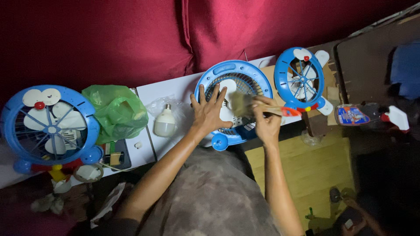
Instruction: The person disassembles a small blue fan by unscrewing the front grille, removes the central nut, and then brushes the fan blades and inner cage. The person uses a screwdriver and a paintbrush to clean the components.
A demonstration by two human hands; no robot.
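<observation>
Right hand (267, 124) has its fingers closed round a paintbrush (256, 106), bristles on the blue fan housing (233, 98) lying on the white surface (170, 89). Left hand (209, 112) lies spread flat on it. Likely light, brittle plastic; hold by the rim.

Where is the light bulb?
In the head view, the white light bulb lies on the white table, left of the person's left hand and right of the green plastic bag, resting on clear plastic wrap.
</observation>
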